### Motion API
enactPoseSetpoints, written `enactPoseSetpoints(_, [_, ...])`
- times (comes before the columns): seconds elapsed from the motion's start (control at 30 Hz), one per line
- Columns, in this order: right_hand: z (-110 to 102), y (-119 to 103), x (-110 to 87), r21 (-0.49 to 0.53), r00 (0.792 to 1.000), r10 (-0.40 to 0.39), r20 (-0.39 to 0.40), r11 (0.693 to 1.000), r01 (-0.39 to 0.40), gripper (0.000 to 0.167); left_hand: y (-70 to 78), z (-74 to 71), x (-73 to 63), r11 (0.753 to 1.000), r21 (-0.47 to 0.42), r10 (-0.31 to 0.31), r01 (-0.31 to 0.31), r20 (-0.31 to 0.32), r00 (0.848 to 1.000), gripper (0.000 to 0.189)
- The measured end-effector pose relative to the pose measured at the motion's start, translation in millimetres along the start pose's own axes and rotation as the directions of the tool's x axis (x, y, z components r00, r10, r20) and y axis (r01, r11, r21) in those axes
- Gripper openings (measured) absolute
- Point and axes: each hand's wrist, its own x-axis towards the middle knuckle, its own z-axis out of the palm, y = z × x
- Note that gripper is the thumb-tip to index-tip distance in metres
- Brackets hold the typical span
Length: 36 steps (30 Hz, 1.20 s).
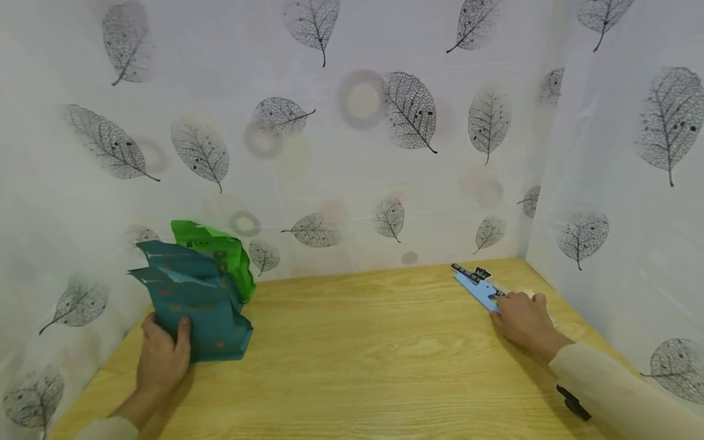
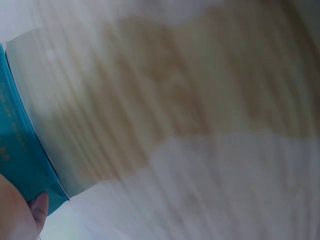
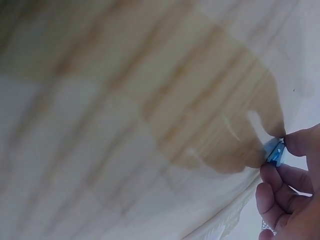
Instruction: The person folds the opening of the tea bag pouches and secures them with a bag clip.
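At the left of the head view stands a teal pouch [image 1: 200,318], its top showing two ragged edges; whether it is one pouch or two I cannot tell. My left hand [image 1: 165,354] grips its lower left side, thumb across the front. In the left wrist view, the thumb lies against the teal pouch [image 2: 22,155]. Far over on the right, my right hand [image 1: 525,324] pinches flat, light-blue and dark patterned strips [image 1: 477,290] topped by a small black ornament. The right wrist view has the thumb and fingers around a small blue end [image 3: 276,152].
A bright green pouch [image 1: 236,260] stands behind the teal one. Something pale and lacy [image 1: 530,294] shows behind my right hand. Near my right sleeve lies a black object [image 1: 573,402]. Leaf-printed sheets [image 1: 352,165] wall in the wooden table [image 1: 352,354].
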Motion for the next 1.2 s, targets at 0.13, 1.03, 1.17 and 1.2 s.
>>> enactPoseSetpoints(0.13, [0, -1, 0.7, 0.003, 1.000, -0.001, 0.003, 1.000, 0.001, 0.018, 1.8, 1.3, 1.1, 1.000, -0.025, 0.000, 0.000, 0.011, 1.000, 0.074])
enactPoseSetpoints(1.03, [-4, -10, -1.6, 0.050, 1.000, -0.002, -0.005, 0.999, 0.002, 0.023, 11.9, 8.1, -3.3, 0.990, -0.073, 0.122, -0.119, 0.026, 0.992, 0.071])
enactPoseSetpoints(1.17, [-4, -10, -2.2, 0.042, 1.000, -0.010, -0.005, 0.999, 0.011, 0.016, 13.8, 9.1, -5.2, 0.989, -0.072, 0.135, -0.132, 0.045, 0.990, 0.072])
enactPoseSetpoints(1.2, [-4, -10, -2.3, 0.046, 1.000, -0.014, -0.004, 0.999, 0.014, 0.014, 14.2, 9.3, -5.8, 0.988, -0.071, 0.138, -0.134, 0.048, 0.989, 0.072])
